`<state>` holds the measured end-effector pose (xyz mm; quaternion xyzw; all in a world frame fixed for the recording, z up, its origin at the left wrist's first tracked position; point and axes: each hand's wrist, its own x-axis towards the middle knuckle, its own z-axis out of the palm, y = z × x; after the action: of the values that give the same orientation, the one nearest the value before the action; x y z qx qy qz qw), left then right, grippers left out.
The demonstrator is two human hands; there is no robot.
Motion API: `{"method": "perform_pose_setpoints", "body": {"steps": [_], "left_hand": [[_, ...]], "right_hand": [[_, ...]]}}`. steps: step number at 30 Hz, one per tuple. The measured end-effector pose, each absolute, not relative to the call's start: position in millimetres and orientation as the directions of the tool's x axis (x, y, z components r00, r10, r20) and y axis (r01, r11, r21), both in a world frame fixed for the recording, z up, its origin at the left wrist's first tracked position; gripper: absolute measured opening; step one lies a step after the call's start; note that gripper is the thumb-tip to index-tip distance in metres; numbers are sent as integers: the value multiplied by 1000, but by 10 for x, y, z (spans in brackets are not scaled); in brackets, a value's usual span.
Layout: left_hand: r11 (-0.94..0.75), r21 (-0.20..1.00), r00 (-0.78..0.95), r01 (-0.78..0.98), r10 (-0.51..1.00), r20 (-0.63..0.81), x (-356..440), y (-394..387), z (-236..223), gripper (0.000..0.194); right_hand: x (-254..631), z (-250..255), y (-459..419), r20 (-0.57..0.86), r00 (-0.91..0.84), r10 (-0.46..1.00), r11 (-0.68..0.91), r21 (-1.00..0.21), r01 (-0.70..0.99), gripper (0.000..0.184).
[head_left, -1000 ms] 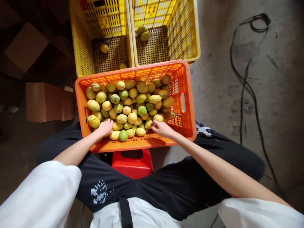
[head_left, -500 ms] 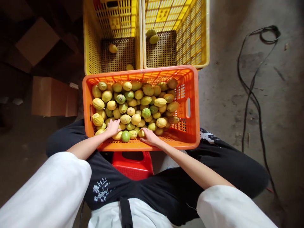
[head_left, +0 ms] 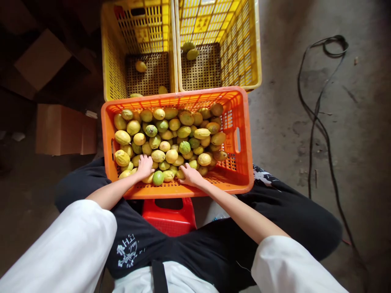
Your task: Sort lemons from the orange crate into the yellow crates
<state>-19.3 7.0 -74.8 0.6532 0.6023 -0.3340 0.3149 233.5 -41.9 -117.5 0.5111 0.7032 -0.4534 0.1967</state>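
Observation:
An orange crate [head_left: 244,162] full of yellow and green lemons [head_left: 171,138] stands in front of me on a red stool [head_left: 170,215]. My left hand [head_left: 144,166] lies on the lemons at the crate's near left, fingers curled over one. My right hand [head_left: 190,175] rests on the lemons near the crate's front middle, fingers bent around a small yellow lemon. A bright green lemon [head_left: 158,178] lies between the two hands.
Two yellow crates [head_left: 110,61] [head_left: 244,49] stand behind the orange one, each with a few lemons on the bottom. Cardboard boxes [head_left: 62,130] sit at the left. A black cable [head_left: 320,106] runs over the concrete floor at the right.
My right hand has moved left from the crate's right side to the front middle. My left hand has shifted a little to the right on the lemons.

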Motion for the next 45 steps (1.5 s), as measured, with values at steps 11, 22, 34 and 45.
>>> {"method": "perform_pose_setpoints", "body": {"steps": [11, 22, 34, 45], "left_hand": [[-191, 41, 132, 981, 493, -860, -51, 300, -284, 83], [386, 619, 209, 684, 709, -673, -152, 849, 379, 60], [842, 438, 234, -316, 516, -824, 27, 664, 323, 37], [843, 304, 143, -444, 402, -904, 142, 652, 144, 25]], "right_hand": [[2322, -929, -143, -730, -488, 479, 209, -444, 871, 62], [2576, -674, 337, -552, -363, 751, -80, -621, 780, 47], [2444, 45, 409, -678, -236, 696, -712, -610, -347, 41], [2371, 93, 462, -790, -108, 604, -702, -462, -542, 44]]}}
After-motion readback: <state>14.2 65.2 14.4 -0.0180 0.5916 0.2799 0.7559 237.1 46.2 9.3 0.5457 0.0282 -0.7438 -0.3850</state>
